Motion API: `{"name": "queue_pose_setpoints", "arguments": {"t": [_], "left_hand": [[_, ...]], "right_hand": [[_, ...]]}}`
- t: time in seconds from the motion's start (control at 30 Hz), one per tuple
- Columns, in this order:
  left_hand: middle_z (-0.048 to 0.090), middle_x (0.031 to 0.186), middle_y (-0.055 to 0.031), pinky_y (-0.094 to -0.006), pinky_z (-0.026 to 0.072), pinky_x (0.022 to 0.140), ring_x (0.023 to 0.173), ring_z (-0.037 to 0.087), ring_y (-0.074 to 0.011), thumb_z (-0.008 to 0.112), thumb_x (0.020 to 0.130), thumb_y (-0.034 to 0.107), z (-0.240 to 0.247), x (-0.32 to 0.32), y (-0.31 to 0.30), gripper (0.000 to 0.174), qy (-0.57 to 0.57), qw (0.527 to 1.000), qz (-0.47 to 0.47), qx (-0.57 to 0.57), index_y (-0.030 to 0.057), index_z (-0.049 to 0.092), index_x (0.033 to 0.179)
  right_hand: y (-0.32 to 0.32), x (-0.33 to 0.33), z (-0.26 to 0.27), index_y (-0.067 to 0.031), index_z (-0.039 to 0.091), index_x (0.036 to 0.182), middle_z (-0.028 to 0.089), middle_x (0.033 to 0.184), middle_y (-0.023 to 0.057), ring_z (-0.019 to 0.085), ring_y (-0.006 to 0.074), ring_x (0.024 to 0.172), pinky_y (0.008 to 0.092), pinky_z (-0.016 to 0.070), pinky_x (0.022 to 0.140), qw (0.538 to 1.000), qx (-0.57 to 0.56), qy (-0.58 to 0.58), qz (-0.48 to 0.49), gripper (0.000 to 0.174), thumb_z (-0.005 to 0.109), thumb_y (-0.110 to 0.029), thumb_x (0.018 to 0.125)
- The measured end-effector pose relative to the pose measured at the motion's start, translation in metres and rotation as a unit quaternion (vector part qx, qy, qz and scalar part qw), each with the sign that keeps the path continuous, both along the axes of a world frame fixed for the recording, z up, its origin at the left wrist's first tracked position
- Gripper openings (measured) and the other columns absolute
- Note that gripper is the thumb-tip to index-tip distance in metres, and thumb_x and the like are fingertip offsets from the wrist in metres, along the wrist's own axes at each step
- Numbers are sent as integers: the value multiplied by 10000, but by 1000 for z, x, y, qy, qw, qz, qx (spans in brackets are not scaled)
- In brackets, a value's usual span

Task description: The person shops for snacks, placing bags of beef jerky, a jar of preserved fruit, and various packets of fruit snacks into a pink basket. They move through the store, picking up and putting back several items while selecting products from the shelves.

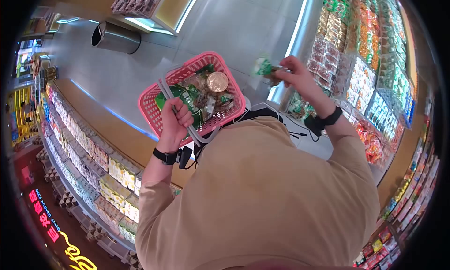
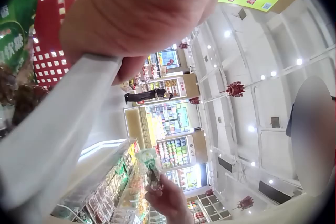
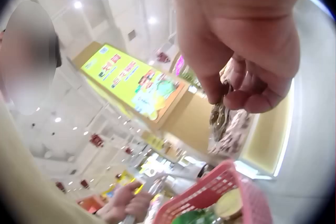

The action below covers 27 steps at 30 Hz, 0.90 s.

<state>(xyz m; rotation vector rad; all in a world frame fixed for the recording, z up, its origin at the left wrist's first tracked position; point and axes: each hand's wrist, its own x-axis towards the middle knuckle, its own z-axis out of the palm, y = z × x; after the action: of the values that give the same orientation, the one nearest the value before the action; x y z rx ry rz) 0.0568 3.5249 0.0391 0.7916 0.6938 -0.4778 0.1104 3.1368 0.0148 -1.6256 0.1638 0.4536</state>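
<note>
My left hand (image 1: pixel 176 118) grips the pale handles (image 1: pixel 164 88) of a pink plastic basket (image 1: pixel 146 103) in the head view. Inside the basket lie a green snack bag (image 1: pixel 190 96), a round tub with a pale gold lid (image 1: pixel 217 81) and several clear packets. To the right of the basket, my right hand (image 1: pixel 300 79) pinches a small snack packet (image 1: pixel 263 67), green and clear with something brown in it. In the right wrist view the packet (image 3: pixel 219 121) hangs from thumb and fingers, its lower part over the basket's far side.
Packed snack bins (image 1: pixel 323 54) stand close on the right. A long shelf of small packets (image 1: pixel 93 162) curves along the left. On the grey floor (image 1: pixel 225 22) ahead are a metal bin (image 1: pixel 116 37) and a lit display stand (image 1: pixel 164 10).
</note>
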Motion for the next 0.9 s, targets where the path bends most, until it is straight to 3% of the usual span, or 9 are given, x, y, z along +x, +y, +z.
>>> {"name": "queue_pose_setpoints", "arguments": {"t": [0.1,0.17,0.2,0.33,0.47,0.53,0.77,0.83,0.9], "left_hand": [[219,520,58,-258,206,393,414,214,-84,522,903,314,-1,33,10,349,9,1000,-19,-5,183,337,638],[219,516,60,-258,213,391,408,218,-87,527,899,322,-10,59,20,350,4,998,-45,-34,185,345,634],[218,513,61,-259,215,391,406,222,-87,527,897,323,-13,71,26,346,6,997,-60,-37,187,350,633],[225,502,57,-260,216,387,395,229,-88,529,885,326,-26,124,48,343,28,993,-106,-41,187,358,621],[231,497,53,-261,217,386,389,230,-94,528,880,328,-30,182,64,351,30,986,-158,-48,182,353,613],[227,490,51,-266,213,378,384,226,-97,520,886,322,-32,206,71,345,43,982,-176,-58,176,351,622],[232,483,49,-267,209,372,379,232,-96,541,875,311,-44,277,110,351,15,981,-172,-84,170,348,618],[223,477,48,-268,208,370,373,227,-97,544,870,309,-52,297,122,355,23,986,-145,-80,169,342,614],[219,473,49,-269,207,367,369,225,-96,542,869,310,-58,318,132,355,29,991,-115,-68,172,340,613]], "right_hand": [[72,31,-16,-47,529,1031,596,861,84,577,135,740,288,472,605,998,-9,-6,59,414,757,-295,789],[124,52,-36,-22,555,980,626,890,148,620,260,811,388,505,724,988,-93,-76,100,488,763,-360,696],[149,60,-37,-35,560,972,641,907,163,629,282,843,398,501,729,991,-83,-34,100,451,755,-341,703],[229,94,-108,-37,546,938,619,931,189,616,347,889,435,484,763,938,-243,-183,164,363,743,-279,753],[269,118,-116,-37,531,904,630,911,208,622,373,896,469,474,758,956,-229,-89,161,287,701,-236,786],[279,134,-124,-33,551,983,638,917,203,625,379,925,464,487,802,960,-228,-52,152,297,680,-229,802],[273,163,-123,-52,497,1313,609,1128,213,621,372,1005,439,508,868,906,-341,-212,132,543,660,-252,835],[250,175,-97,-68,478,1349,612,1169,193,641,334,983,415,519,844,957,-229,-118,131,566,660,-291,862],[211,188,-83,-73,489,1348,641,1135,167,663,282,934,383,526,819,959,-255,-25,123,556,659,-322,881]]}}
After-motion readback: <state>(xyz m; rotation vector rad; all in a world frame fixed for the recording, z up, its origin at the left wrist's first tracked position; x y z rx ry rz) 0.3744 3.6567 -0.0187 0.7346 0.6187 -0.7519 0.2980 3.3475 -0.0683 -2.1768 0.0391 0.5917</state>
